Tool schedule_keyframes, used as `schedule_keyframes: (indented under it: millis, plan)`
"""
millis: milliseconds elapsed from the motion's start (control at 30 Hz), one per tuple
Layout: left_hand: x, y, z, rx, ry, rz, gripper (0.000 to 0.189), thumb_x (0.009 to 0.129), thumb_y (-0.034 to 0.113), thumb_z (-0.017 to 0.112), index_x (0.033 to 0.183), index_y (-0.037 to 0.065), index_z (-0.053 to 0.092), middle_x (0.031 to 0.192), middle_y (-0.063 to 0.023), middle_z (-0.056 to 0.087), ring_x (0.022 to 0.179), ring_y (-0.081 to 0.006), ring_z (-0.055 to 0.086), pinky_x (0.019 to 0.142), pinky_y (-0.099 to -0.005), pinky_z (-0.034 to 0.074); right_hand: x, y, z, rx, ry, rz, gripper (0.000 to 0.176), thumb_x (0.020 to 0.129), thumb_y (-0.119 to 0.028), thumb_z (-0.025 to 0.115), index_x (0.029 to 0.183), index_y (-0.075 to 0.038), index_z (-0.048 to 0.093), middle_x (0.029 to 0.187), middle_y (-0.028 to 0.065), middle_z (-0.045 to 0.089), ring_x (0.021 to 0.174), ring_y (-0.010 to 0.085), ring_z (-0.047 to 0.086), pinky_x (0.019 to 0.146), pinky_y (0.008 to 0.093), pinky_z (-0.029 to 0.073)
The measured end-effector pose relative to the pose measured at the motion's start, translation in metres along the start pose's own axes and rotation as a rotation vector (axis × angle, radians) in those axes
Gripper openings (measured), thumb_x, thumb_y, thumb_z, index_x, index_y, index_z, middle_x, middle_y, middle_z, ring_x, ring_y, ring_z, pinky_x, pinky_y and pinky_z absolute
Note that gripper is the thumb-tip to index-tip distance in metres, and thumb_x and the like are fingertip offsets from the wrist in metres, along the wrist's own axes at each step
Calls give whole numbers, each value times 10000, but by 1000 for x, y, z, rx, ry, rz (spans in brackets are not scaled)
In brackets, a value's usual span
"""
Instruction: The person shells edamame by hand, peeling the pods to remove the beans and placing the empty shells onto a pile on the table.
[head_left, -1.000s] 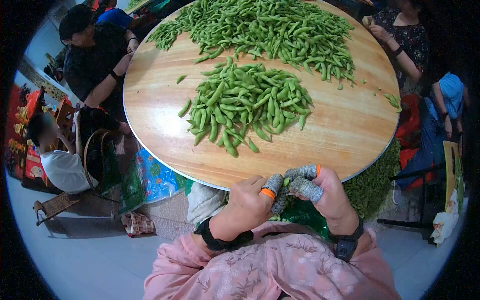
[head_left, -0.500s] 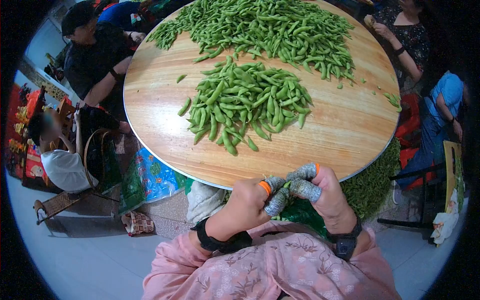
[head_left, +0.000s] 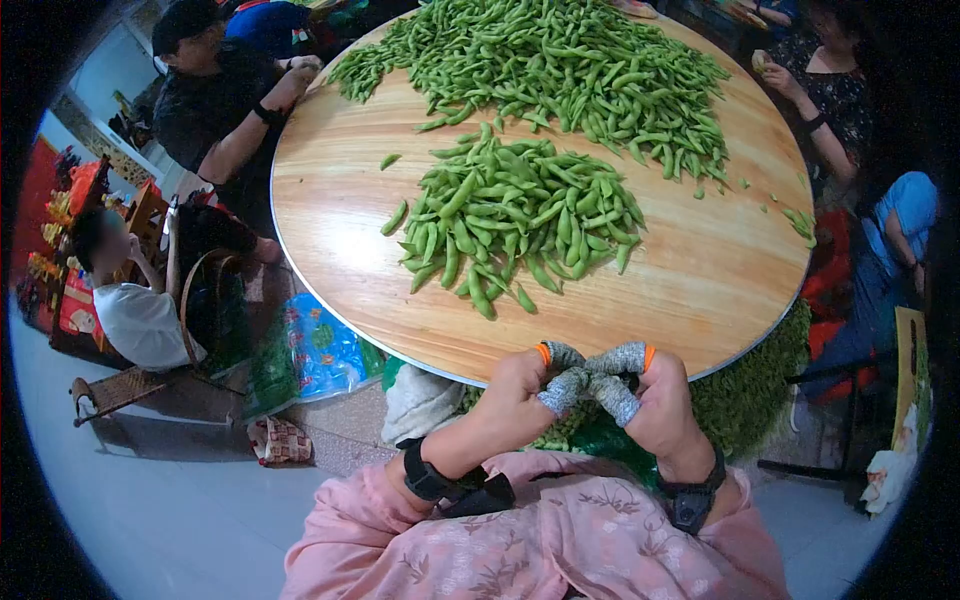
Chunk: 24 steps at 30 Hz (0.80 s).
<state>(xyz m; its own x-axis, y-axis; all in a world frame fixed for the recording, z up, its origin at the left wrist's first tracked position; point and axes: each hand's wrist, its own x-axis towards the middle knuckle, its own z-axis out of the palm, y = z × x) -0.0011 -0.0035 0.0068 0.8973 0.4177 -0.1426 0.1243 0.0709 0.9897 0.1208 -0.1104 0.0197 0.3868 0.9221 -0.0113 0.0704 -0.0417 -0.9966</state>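
Note:
My left hand (head_left: 518, 392) and my right hand (head_left: 655, 402) meet just below the near edge of the round wooden table (head_left: 345, 250). Grey knitted covers with orange bands wrap the thumb and a finger of each. Both are closed in a pinch, tips touching; the green soybean pod seen between them a moment ago is now hidden by the fingers. Beyond them on the tabletop lies a small pile of green soybean pods (head_left: 520, 215). A much bigger heap of pods (head_left: 570, 75) spreads across the far side.
A green heap (head_left: 745, 395) lies below the table's right edge. White sack (head_left: 425, 400) and blue plastic bag (head_left: 320, 340) are on the floor at left. Several people sit around; one in white (head_left: 145, 325) occupies a chair at left. A dark metal frame (head_left: 825, 465) stands at right.
The view has shifted, so the table and piles appear slightly right and lower. My hands remain together in a pinch; the green pod between the fingertips has gone out of sight.

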Motion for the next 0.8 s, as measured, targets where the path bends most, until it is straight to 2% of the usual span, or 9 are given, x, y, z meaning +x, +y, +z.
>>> schedule_keyframes:
  millis: [233, 400, 500, 533, 600, 633, 700, 733, 800]
  plan:
    - [3, 6, 2, -74, 63, -68, 75, 772, 70, 444, 759, 39, 511, 631, 19, 475, 562, -57, 441, 491, -196, 349, 1, 0, 5, -31, 5, -22, 99, 697, 53, 517, 777, 25, 567, 708, 46, 577, 647, 84, 514, 578, 230, 426]
    - [6, -4, 5, -245, 91, -111, 93, 717, -7, 427, 738, 22, 513, 621, 18, 483, 569, -60, 414, 497, -201, 340, 1, -4, 3, -263, -29, -133, 95, 680, 37, 539, 771, 30, 566, 697, 80, 577, 637, 117, 536, 574, 248, 432]
    - [6, -9, 9, -262, 74, -84, 137, 712, -22, 416, 776, 38, 521, 659, 11, 494, 620, -82, 473, 550, -203, 378, 0, 0, 4, -199, 48, -81, 106, 689, 28, 543, 790, 16, 569, 720, 70, 583, 667, 129, 546, 602, 255, 439]
    - [4, -13, 13, -161, 111, 13, 166, 707, -29, 410, 811, 25, 528, 685, 2, 512, 647, -106, 494, 595, -220, 399, -1, 3, 0, -199, 49, -81, 106, 689, 28, 543, 790, 16, 569, 720, 70, 583, 667, 129, 546, 602, 255, 439]
    - [-4, -4, 12, 37, 115, 100, 221, 708, -32, 405, 883, -17, 539, 746, -43, 562, 725, -156, 535, 703, -262, 428, -3, 11, -17, -152, 199, -92, 123, 695, 21, 546, 814, -2, 571, 747, 61, 586, 698, 135, 549, 637, 258, 442]
    - [-8, -4, 5, 42, 122, 100, 221, 708, -32, 405, 883, -17, 539, 746, -43, 562, 725, -156, 535, 703, -262, 428, -8, 12, -33, -203, 269, -113, 137, 705, 11, 550, 838, -15, 568, 771, 54, 585, 720, 132, 545, 670, 258, 440]
    - [-16, -6, -9, 356, 196, 182, 206, 716, -17, 413, 871, -31, 548, 752, -78, 576, 724, -142, 533, 681, -260, 429, -20, 12, -76, -346, 473, -123, 120, 733, -18, 555, 852, -14, 565, 800, 48, 583, 735, 135, 542, 697, 270, 437]
    - [-16, -4, -16, 412, 323, 160, 150, 728, 17, 473, 836, -33, 563, 699, -91, 577, 673, -133, 536, 628, -270, 434, -29, 17, -103, -386, 560, -93, 165, 743, -13, 539, 907, -6, 562, 833, 50, 579, 775, 133, 534, 724, 270, 425]
    - [-9, -1, -35, 556, 434, 92, 129, 726, 64, 514, 806, -24, 567, 672, -103, 578, 636, -166, 553, 596, -288, 439, -47, 21, -143, -771, 741, -42, 295, 764, -20, 512, 1058, 7, 503, 932, 92, 572, 852, 153, 519, 788, 257, 392]
